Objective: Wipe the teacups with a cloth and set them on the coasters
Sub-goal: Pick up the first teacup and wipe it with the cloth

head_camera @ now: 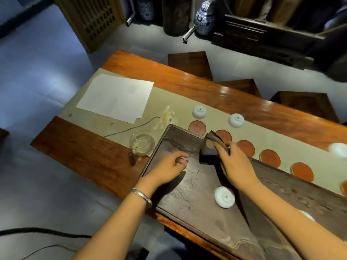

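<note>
My right hand grips a dark folded cloth above the far end of the dark stone tea tray. My left hand hovers over the tray with fingers loosely curled, holding nothing. One white teacup sits upside down on the tray below my right wrist. Two more upturned white cups stand on the beige runner behind a row of round red-brown coasters. Another white cup blurs at the right edge. All coasters are bare.
A glass pitcher stands left of the tray beside a white flower stem. White paper sheets lie at the table's far left. Dark wooden stools line the far side. Blue-and-white vases stand on the floor.
</note>
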